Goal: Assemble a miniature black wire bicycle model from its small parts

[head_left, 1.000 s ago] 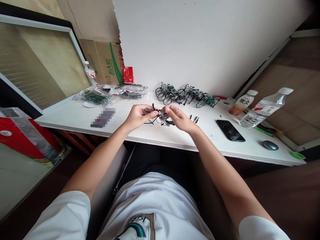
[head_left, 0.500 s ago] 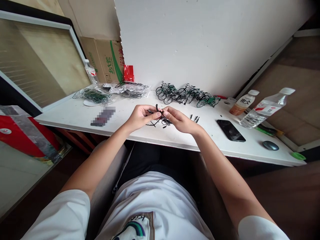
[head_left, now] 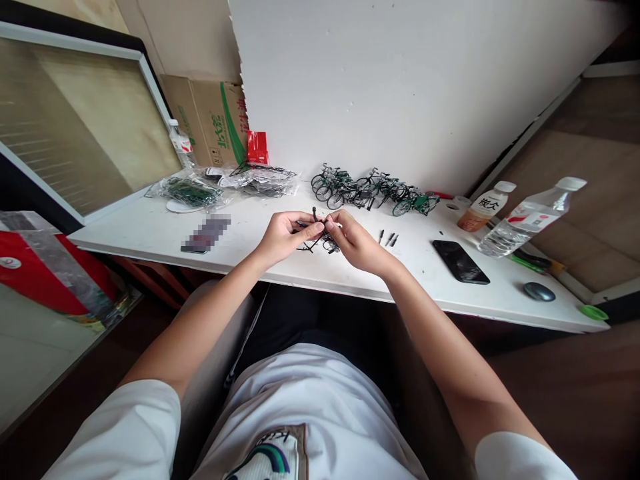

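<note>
Both hands are pinched together above the front of the table. My left hand (head_left: 286,237) is closed on a thin black model bicycle part (head_left: 315,215), one end of which sticks up between the fingertips. From the other side my right hand (head_left: 356,241) pinches the same piece with thumb and forefinger. Its exact shape is hidden by the fingers. Loose black and silver parts (head_left: 330,246) lie on the table under the hands. Several small dark rods (head_left: 392,240) lie to the right of my right hand. Behind stands a row of small green and black model bicycles (head_left: 350,190).
Plastic bags of parts (head_left: 265,180) lie at the back left, near a cardboard box (head_left: 210,120). On the white table (head_left: 240,260) a black phone (head_left: 460,262), a mouse (head_left: 539,291), a water bottle (head_left: 523,223) and a drink bottle (head_left: 485,208) are at the right.
My right hand has turned slightly, its fingers more upright around the part. My left hand is almost unmoved, and the black piece still sticks up between them.
</note>
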The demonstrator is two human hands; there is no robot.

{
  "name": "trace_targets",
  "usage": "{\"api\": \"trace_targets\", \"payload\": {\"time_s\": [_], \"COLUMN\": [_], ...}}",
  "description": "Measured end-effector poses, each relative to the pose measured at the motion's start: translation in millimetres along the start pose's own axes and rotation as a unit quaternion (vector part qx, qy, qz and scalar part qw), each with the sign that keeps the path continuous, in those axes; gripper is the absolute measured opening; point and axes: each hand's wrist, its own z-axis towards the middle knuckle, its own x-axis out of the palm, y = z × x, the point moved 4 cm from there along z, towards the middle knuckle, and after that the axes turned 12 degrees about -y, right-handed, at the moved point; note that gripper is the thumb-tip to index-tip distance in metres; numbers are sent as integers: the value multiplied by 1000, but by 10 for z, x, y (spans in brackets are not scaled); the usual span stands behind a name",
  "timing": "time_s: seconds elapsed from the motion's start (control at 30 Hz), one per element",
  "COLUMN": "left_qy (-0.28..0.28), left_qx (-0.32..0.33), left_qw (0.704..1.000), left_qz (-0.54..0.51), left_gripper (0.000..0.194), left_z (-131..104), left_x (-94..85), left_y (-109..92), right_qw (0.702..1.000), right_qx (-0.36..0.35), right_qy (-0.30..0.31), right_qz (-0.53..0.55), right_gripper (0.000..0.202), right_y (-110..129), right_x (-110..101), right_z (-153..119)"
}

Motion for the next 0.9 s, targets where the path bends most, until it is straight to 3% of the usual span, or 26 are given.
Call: {"api": "trace_targets", "payload": {"time_s": [0.17,0.5,0.9], "left_qy": [-9,12,-3], "left_qx": [-20,-31,-28], "left_qw": [1000,999,997], "left_qz": [-20,-35,-68], "left_gripper": [56,52,53], "left_z": [0,6,-5], "left_x": [33,35,70], "left_y": [15,82,95], "right_qw": [1000,991,996], "right_qx": [-11,72,39], "right_qy": [-18,24,11], "right_qz": [-3,106,84], "right_gripper": [40,48,46], "right_y": [-31,-135,-136], "right_x": [4,-10,-22], "right_z": [7,52,37]}}
